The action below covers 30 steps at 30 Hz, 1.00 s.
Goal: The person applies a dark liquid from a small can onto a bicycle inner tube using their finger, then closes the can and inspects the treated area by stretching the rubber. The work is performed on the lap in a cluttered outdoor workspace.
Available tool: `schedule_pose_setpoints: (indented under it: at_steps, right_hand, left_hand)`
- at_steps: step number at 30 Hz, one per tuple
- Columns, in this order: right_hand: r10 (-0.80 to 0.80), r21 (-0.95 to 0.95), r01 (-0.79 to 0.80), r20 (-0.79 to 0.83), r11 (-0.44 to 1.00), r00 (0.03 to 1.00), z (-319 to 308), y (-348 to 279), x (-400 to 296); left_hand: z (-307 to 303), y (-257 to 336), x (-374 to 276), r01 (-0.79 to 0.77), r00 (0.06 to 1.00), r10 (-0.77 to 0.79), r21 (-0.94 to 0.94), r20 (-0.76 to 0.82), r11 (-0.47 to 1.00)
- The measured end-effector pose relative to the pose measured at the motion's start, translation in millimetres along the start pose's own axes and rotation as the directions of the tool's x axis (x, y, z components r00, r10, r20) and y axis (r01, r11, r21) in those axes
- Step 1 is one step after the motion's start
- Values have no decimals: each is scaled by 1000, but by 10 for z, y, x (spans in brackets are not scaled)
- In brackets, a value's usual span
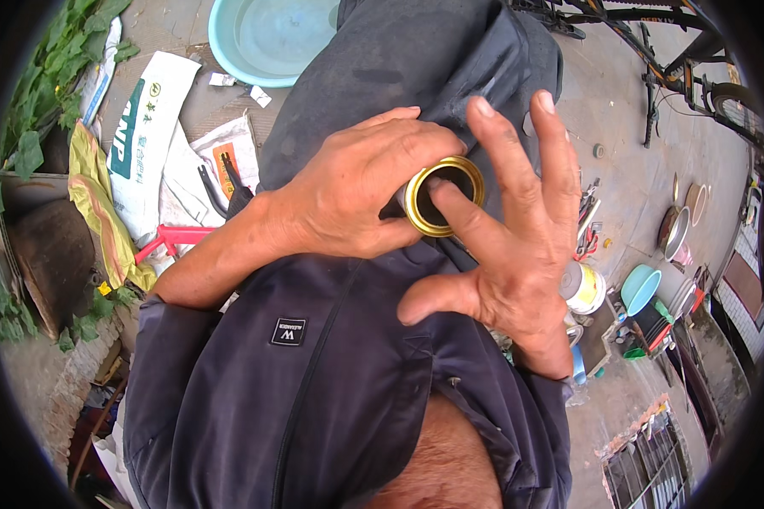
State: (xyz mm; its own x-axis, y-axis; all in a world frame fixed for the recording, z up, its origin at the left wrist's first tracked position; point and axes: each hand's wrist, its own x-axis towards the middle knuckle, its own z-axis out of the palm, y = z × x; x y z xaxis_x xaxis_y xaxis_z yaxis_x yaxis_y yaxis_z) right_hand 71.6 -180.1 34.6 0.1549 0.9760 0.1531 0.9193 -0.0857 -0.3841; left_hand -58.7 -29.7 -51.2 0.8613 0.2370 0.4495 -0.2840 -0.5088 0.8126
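Observation:
A small round tin with a gold-coloured rim [476, 180] and a dark inside is held over my lap. My left hand [350, 178] is wrapped around its side, fingers on the far side and thumb on the near side. The index finger of my right hand [516, 235] reaches into the mouth of the tin, while its other visible fingers are spread and the thumb stands away from the tin. What lies inside the tin is too dark to tell.
A light-blue basin [274, 44] stands beyond my legs. Printed woven sacks [146, 146], a red metal frame [181, 235] and pliers lie on the left. A bicycle [662, 76], a white bucket [582, 287] and small bowls stand on the right.

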Motion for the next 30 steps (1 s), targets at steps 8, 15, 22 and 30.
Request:
schedule_pose_setpoints:
  at_steps: [8, 15, 22, 30]
  right_hand:
    - [452, 911, -129, -68, 392, 890, 111, 146, -273]
    - [484, 994, -35, -21, 107, 875, 132, 129, -345]
    - [441, 998, 11, -41, 69, 897, 196, 99, -367]
    - [340, 982, 62, 2, -179, 940, -35, 9, -342]
  left_hand:
    - [-62, 18, 12, 70, 993, -72, 18, 89, 997]
    - [-67, 21, 15, 89, 992, -88, 2, 92, 996]
    - [-59, 41, 29, 105, 990, -107, 23, 89, 994]
    - [-43, 39, 28, 122, 989, -123, 11, 86, 992]
